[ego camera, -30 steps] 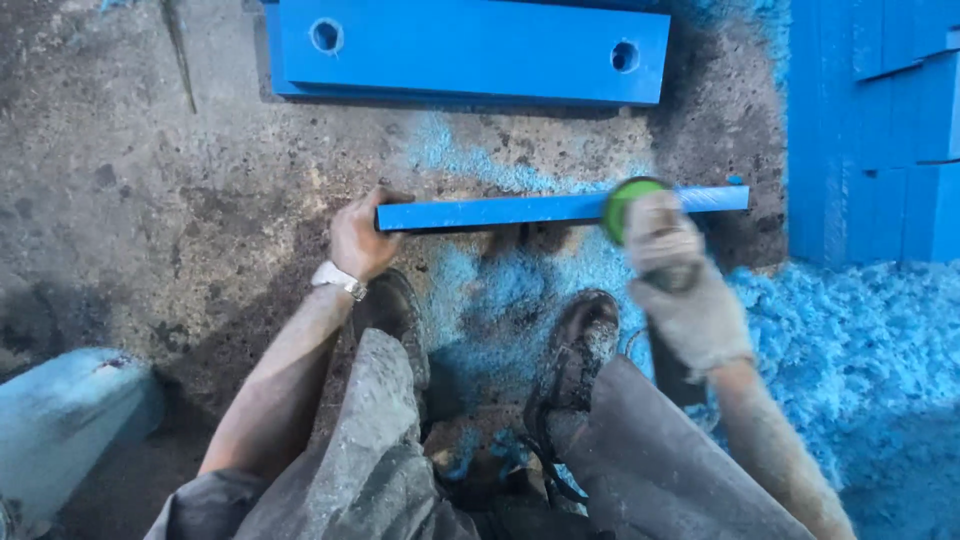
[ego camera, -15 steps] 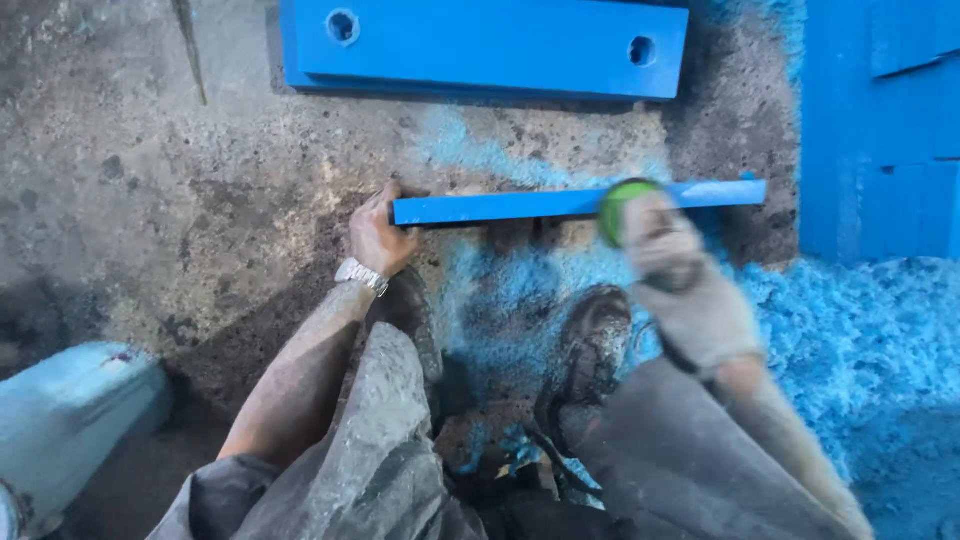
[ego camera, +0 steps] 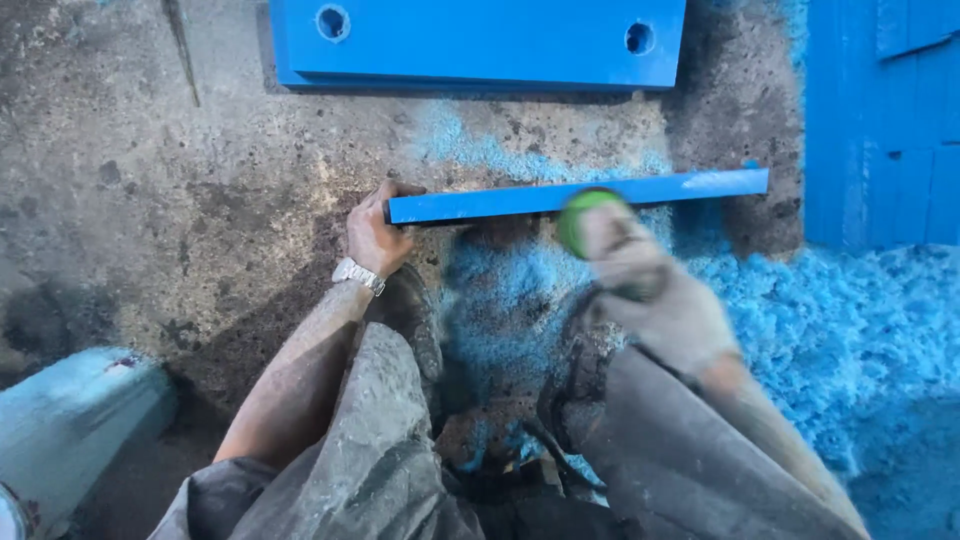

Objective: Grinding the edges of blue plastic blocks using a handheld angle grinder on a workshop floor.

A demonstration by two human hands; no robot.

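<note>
Leftward along the blue bar (ego camera: 575,197) slid the right hand (ego camera: 655,290).

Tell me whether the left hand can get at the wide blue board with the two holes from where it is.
Probably yes: the left hand steadies the narrow blue strip, and only bare concrete floor lies between it and the wide blue board.

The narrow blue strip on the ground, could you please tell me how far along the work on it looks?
Done: a heap of blue shavings already lies on the concrete floor. In hand: the left hand steadies the end of the narrow blue strip while the right hand, blurred, holds a green-tipped tool against it. Left: cannot tell; a wider blue board with two holes lies untouched beyond.
</note>
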